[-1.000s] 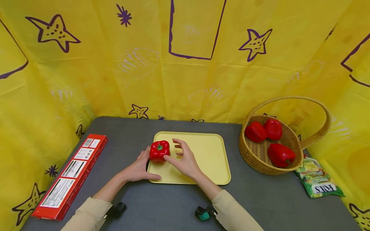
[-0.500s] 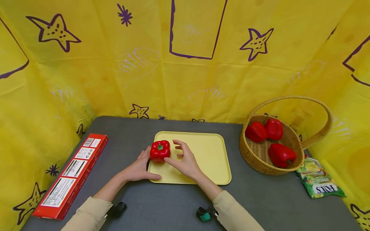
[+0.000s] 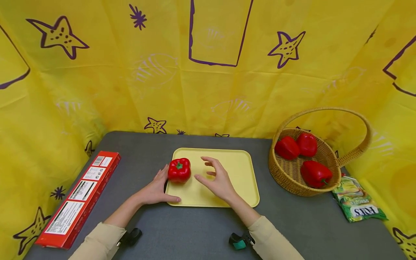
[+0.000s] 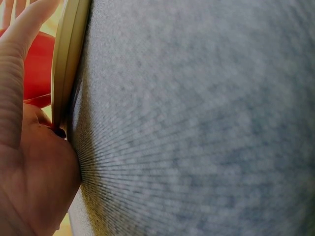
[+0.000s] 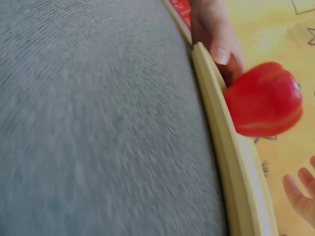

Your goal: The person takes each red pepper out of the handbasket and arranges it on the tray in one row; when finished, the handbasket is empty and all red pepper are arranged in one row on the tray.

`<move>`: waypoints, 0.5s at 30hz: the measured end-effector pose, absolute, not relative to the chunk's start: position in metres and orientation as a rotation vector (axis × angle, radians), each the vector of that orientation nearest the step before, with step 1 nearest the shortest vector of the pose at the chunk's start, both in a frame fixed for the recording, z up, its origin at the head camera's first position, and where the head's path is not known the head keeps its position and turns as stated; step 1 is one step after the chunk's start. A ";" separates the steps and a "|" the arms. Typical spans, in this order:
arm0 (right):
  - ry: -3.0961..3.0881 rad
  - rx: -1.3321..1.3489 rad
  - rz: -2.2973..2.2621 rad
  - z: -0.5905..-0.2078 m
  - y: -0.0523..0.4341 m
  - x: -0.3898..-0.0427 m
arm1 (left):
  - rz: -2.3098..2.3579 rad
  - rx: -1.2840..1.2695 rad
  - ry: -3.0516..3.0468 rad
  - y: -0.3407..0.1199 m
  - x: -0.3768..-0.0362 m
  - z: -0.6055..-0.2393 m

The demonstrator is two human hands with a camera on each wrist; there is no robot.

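A red bell pepper (image 3: 179, 170) with a green stem stands upright on the left part of a pale yellow tray (image 3: 227, 180). My left hand (image 3: 155, 189) lies at the tray's lower left corner, its thumb over the front rim and its fingers beside the pepper. Whether those fingers touch the pepper I cannot tell. Above the tray's middle hovers my right hand (image 3: 218, 180), fingers loosely bent and a gap between them and the pepper. The right wrist view shows the pepper (image 5: 263, 101) between the left hand (image 5: 214, 34) and the right fingertips (image 5: 295, 194).
A wicker basket (image 3: 282, 177) with a tall handle holds three red bell peppers at the right. Beside it lies a green packet (image 3: 360, 202). A long red box (image 3: 78, 196) lies along the left of the grey table (image 3: 182, 234). Yellow cloth (image 3: 208, 90) hangs behind.
My right hand has drawn away from the pepper to the right. The left hand and the pepper have stayed where they were.
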State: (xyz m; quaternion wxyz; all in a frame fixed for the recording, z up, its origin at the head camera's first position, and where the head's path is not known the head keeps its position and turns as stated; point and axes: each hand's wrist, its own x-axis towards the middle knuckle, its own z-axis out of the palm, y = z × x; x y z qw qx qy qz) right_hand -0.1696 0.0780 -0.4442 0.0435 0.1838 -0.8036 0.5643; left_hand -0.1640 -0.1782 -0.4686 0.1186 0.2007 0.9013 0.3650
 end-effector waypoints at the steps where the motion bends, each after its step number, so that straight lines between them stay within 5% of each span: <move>1: -2.448 0.550 1.728 -0.442 0.081 -0.169 | 1.066 0.591 2.639 -0.178 -0.164 -0.469; 15: -2.274 0.526 1.611 -0.390 0.139 -0.154 | 1.078 0.540 2.620 -0.178 -0.164 -0.470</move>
